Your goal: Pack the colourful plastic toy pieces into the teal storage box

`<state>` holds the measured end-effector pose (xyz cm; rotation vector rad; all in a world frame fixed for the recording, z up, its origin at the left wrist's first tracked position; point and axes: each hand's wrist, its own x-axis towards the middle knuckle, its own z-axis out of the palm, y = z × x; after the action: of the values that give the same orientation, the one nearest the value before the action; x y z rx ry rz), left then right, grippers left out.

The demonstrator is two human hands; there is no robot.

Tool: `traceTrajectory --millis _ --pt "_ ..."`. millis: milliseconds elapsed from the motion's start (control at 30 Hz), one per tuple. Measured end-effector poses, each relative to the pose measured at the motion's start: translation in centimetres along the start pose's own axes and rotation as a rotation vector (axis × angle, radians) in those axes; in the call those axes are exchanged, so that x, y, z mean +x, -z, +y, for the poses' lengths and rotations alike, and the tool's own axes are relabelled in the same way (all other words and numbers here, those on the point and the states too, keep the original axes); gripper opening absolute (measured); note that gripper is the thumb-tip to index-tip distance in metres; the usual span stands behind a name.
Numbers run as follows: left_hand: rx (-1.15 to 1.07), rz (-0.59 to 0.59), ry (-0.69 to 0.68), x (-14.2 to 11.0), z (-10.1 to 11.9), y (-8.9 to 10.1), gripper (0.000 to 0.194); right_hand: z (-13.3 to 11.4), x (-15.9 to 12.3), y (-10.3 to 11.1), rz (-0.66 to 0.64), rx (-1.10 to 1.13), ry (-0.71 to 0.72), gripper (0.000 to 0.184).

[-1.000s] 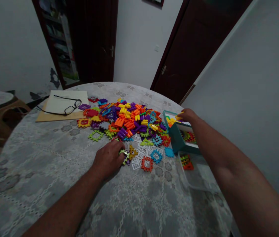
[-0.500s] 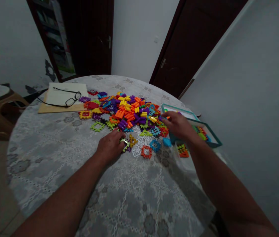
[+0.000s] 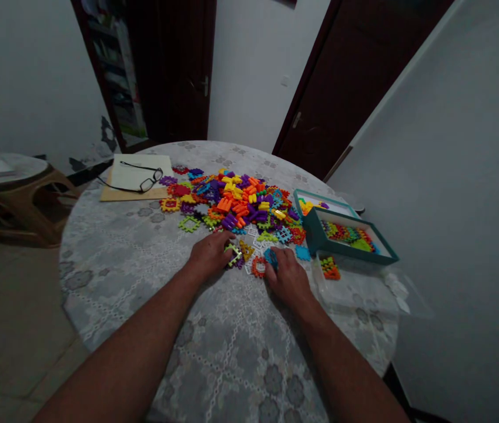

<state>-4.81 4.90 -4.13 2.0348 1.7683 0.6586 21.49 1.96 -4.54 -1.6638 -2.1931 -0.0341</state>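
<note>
Loose plastic building pieces [image 3: 235, 202] in many colours are heaped on the round table. At the near edge of the heap, my left hand [image 3: 210, 254] rests low with its fingers curled in on a light green square building piece [image 3: 234, 256]. A yellow triangular piece [image 3: 246, 250] lies just right of it. My right hand [image 3: 290, 275] is closed on a blue building piece [image 3: 270, 257], which looks tilted, partly covered by the fingers. Against those fingertips lies an orange-red square piece [image 3: 258, 267]. White lattice pieces [image 3: 253, 232] show between the hands.
A teal box [image 3: 315, 235] with sorted pieces and its lid [image 3: 341, 204] stand at the right. In front is a clear plastic tray [image 3: 350, 288] holding a few pieces. Eyeglasses [image 3: 147, 184] lie on paper [image 3: 121, 173] at the left. A stool [image 3: 42, 200] stands beyond the table.
My right hand has come from the heap's right side near the box down to the blue piece and closed on it. My left hand stays at the light green piece. The view has shifted slightly.
</note>
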Motion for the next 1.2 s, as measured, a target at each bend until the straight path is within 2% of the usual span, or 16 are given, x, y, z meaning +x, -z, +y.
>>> traceTrajectory --millis 133,367,533,700,867,1033,1200 --pt "-0.085 0.019 -0.004 -0.1 0.3 0.3 0.043 1.1 0.6 -0.8 0.026 0.192 -0.002 0.029" --pt "-0.133 0.040 -0.043 0.2 -0.3 0.1 0.044 2.6 1.0 -0.2 0.107 0.430 -0.169 0.040" --pt "-0.128 0.012 -0.074 0.1 -0.4 0.4 0.042 1.6 0.7 0.2 0.066 0.529 -0.109 0.041" --pt "-0.081 -0.058 -0.123 -0.4 0.1 1.4 0.050 0.5 0.4 0.2 -0.008 0.563 -0.030 0.038" --pt "-0.060 -0.064 -0.160 -0.5 -0.1 1.3 0.053 0.3 0.4 0.5 0.002 0.561 -0.025 0.038" --pt "-0.096 -0.066 -0.138 -0.2 -0.6 0.8 0.059 0.3 0.3 0.5 0.002 0.568 -0.006 0.037" --pt "-0.107 -0.078 -0.137 -0.4 -0.5 1.5 0.059 0.0 0.2 0.2 -0.021 0.586 0.041 0.034"
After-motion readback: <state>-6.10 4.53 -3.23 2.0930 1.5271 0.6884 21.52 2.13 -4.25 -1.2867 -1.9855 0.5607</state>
